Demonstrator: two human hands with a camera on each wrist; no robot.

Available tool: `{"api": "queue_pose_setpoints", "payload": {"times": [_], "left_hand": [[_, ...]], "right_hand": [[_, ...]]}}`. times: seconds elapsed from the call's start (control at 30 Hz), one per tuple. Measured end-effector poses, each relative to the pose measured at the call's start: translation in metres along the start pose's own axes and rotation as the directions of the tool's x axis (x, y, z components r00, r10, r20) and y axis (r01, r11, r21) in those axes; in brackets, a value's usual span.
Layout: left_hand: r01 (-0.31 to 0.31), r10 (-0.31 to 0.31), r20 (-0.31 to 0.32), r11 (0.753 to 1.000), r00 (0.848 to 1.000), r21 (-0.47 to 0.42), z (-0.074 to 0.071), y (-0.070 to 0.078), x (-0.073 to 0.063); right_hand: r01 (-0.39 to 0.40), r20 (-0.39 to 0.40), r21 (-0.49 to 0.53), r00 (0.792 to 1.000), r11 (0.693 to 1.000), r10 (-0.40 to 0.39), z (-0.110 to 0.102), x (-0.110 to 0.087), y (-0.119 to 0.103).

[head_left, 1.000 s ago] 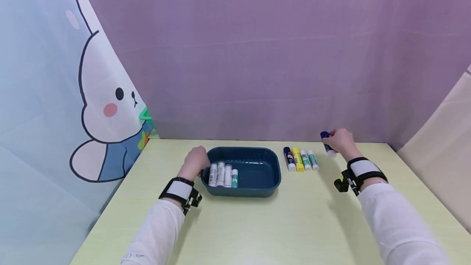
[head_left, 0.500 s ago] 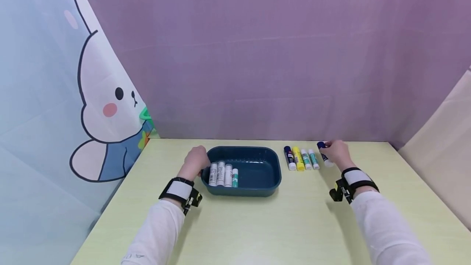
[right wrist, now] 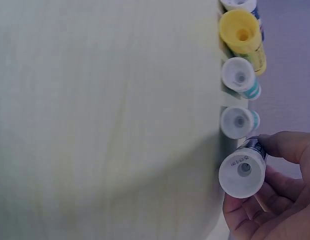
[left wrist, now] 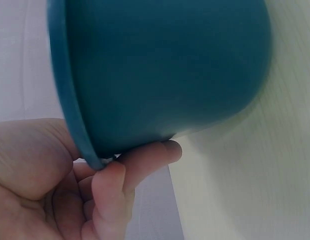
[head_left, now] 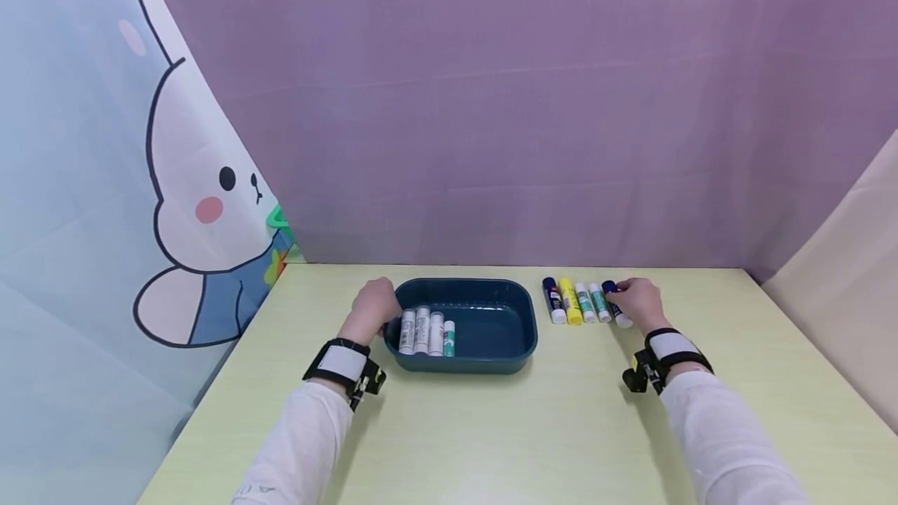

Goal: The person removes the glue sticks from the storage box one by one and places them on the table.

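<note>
My left hand [head_left: 375,304] grips the rim of a dark teal plastic tray [head_left: 491,363] at its left end; the left wrist view shows thumb and fingers about the tray's rim [left wrist: 70,95]. Inside the tray's left part lie several white glue sticks [head_left: 421,332] and a smaller green-and-white one [head_left: 449,338]. My right hand [head_left: 640,299] pinches a dark blue glue stick [head_left: 610,287] with a white base [right wrist: 241,175], at the right end of a row. Beside it lie two small teal-and-white glue sticks [head_left: 599,304], a yellow one [head_left: 570,302] and another dark blue one [head_left: 553,301].
The pale yellow table [head_left: 491,443] ends at the back against a purple cloth [head_left: 491,139]. A blue cloth with a cartoon figure [head_left: 203,217] hangs on the left, and a cream cloth [head_left: 842,287] on the right.
My right hand has moved down and left with the dark blue glue stick, bringing it beside the row's right end. The left hand and the tray have stayed in place.
</note>
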State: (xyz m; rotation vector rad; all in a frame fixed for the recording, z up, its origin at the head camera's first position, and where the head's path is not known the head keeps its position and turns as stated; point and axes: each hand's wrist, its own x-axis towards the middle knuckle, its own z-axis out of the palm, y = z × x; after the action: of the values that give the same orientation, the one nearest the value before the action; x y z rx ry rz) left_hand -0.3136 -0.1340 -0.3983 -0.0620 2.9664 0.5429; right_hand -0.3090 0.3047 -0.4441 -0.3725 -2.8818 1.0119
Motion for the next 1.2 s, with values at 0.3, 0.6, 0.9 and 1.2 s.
{"api": "queue_pose_setpoints", "payload": {"times": [0.3, 0.6, 0.9, 1.2], "left_hand": [[0.011, -0.011, 0.012, 1.000, 1.000, 0.007, 0.0006, 0.0004, 0.0008], [0.012, -0.012, 0.008, 1.000, 1.000, 0.012, -0.0006, 0.0004, -0.0008], [0.012, -0.012, 0.013, 1.000, 1.000, 0.015, 0.0004, -0.0004, 0.0002], [0.011, -0.011, 0.018, 0.999, 1.000, -0.033, 0.0012, -0.0004, -0.0013]], "right_hand": [[-0.035, -0.014, 0.000, 0.999, 0.999, 0.035, 0.0069, 0.0041, 0.0055], [-0.046, -0.005, -0.005, 0.999, 0.999, 0.046, 0.0073, 0.0048, 0.0050], [-0.055, -0.001, -0.009, 0.998, 0.998, 0.055, 0.0079, 0.0045, 0.0050], [-0.023, 0.004, -0.042, 1.000, 0.999, 0.023, 0.0057, 0.0023, 0.0034]]}}
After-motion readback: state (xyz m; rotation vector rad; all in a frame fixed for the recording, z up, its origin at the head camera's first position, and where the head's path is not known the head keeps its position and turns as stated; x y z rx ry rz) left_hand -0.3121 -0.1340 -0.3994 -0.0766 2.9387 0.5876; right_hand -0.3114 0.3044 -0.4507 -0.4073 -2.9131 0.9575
